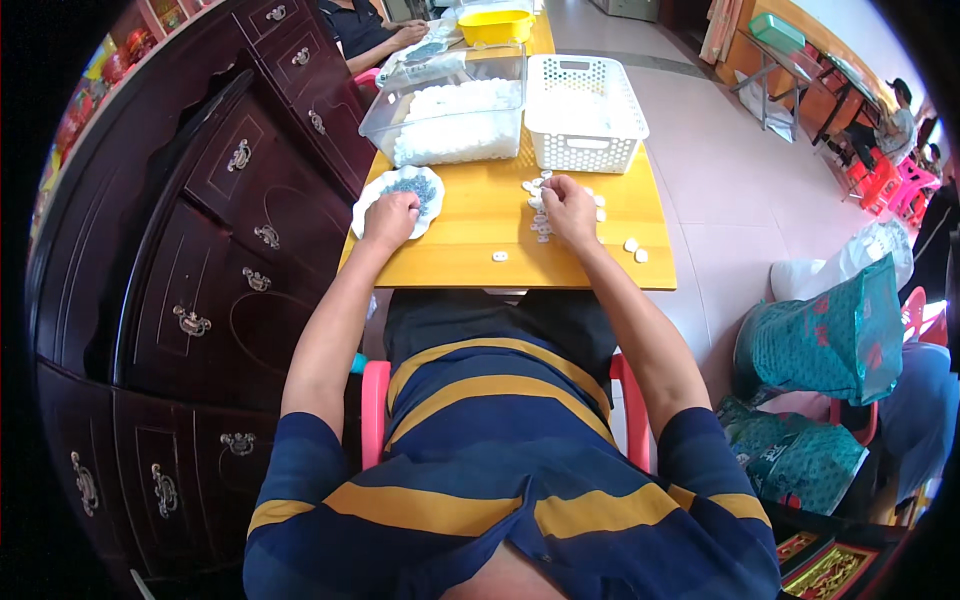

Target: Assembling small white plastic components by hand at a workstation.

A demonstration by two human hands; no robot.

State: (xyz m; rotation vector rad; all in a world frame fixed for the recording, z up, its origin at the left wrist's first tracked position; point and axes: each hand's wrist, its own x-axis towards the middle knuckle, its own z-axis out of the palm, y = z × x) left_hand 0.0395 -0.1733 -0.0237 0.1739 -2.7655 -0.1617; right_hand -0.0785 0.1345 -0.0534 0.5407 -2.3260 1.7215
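Observation:
My left hand (391, 219) is closed at the near side of a white scalloped plate (428, 218), its fingers curled together. Small blue-grey pieces (412, 184) lie heaped in the plate just beyond it. Whatever those fingers hold is hidden. Over on the right, my right hand (571, 210) has its fingertips drawn together above a scatter of small white plastic pieces (543, 228). I cannot make out what is between them. A lone white piece with two dark spots (500, 257) lies near the table's front edge, and two more white pieces (636, 250) sit at the right.
Beyond my hands, a clear bin (455, 125) full of white pieces stands beside a white perforated basket (585, 152) on the yellow table (455, 262). Farther back are a yellow tub (495, 27) and another person's hand (408, 36). Dark drawers (215, 250) line the left; green sacks (815, 340) stand right.

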